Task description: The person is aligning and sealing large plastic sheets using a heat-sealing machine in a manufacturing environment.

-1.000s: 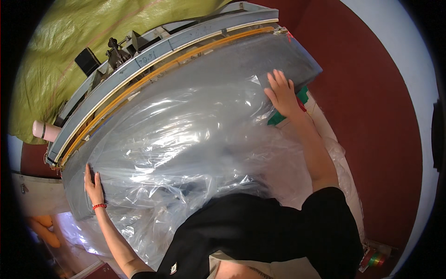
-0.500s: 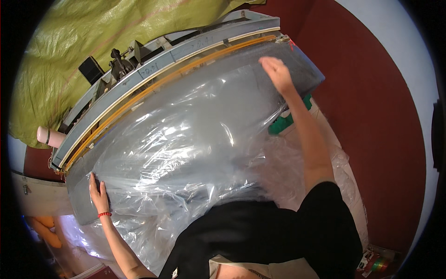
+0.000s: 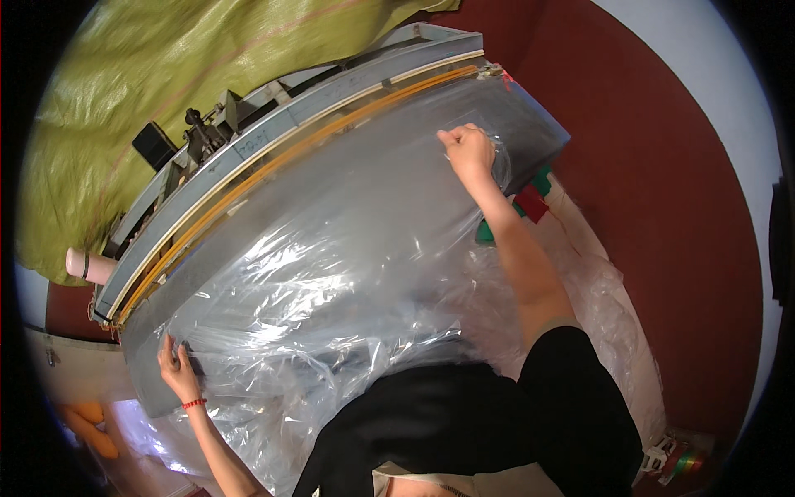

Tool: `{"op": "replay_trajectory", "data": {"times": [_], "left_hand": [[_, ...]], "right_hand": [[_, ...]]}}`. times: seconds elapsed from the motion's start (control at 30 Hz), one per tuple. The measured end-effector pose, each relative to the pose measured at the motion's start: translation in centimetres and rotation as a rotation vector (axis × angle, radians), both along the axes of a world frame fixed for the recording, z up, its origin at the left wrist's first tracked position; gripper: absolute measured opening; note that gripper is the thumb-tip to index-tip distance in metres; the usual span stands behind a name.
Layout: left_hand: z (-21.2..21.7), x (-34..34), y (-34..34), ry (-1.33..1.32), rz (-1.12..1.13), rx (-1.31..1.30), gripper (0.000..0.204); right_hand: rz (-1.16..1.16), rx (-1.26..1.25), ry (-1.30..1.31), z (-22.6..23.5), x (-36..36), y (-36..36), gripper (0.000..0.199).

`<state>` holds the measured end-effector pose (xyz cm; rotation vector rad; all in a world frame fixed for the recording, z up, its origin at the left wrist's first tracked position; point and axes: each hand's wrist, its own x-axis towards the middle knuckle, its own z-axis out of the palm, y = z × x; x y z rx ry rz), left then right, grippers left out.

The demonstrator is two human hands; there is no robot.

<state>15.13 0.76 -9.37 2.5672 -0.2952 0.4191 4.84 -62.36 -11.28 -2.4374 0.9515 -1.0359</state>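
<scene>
A wide, wrinkled clear plastic sheet (image 3: 310, 286) spreads over a long grey tabletop (image 3: 530, 124) and hangs down its near side against my black shirt. My right hand (image 3: 470, 155) is closed near the far right end of the table, with film bunched at its fingers and wrist. At the table's left end, my left hand (image 3: 179, 371), wearing a red bead bracelet (image 3: 194, 404), has its fingers bent at the sheet's left edge, seemingly pinching it. The sheet lies taut and smooth between my hands, and more crumpled close to my body.
Along the far side runs a grey metal machine rail (image 3: 273, 137) with orange strips (image 3: 331, 132). A black phone (image 3: 155, 145) and a pink bottle (image 3: 89, 266) are by it. Yellow-green tarp (image 3: 166, 58) hangs behind. Green cloth (image 3: 487, 232) and loose film (image 3: 580, 290) lie at the right.
My right hand has come nearer and to the left, its fingers now closed. The film's far edge follows it. My left hand has shifted slightly nearer, its fingers more bent.
</scene>
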Motion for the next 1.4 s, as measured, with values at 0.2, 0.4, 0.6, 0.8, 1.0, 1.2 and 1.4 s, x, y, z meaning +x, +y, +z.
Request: {"op": "replay_trajectory", "data": {"times": [0.2,0.4,0.6,0.8,1.0,1.2,1.4], "left_hand": [[1.4,-2.0,-4.5,-0.036,-0.066,0.01,0.009],[2.6,-2.7,-7.2,0.011,0.075,0.259,0.016],[3.0,-3.3,-6.2,-0.009,0.144,0.236,0.02],[2.3,-3.6,-4.1,-0.276,0.08,0.326,0.009],[4.6,-4.7,-4.5,-0.486,0.061,0.247,0.009],[7.9,-5.7,-5.1,-0.148,-0.119,-0.787,0.011],[8.0,-6.1,-3.6,0.522,-0.411,-0.523,0.021]], "right_hand": [[-0.131,-0.13,-0.069,-0.4,-2.1,-5.3,0.016],[-0.017,-0.038,-0.062,-0.8,-1.5,-8.4,0.019],[-0.022,-0.075,-0.002,-0.4,-1.5,-8.0,0.022],[-0.063,-0.185,-0.046,-1.1,-1.1,-8.2,0.026],[0.054,0.02,-0.033,-1.2,-0.2,-8.4,0.018],[0.072,0.633,-0.362,-1.9,2.8,-9.9,0.019],[-0.083,-0.417,0.256,0.2,0.3,-9.0,0.027]]}}
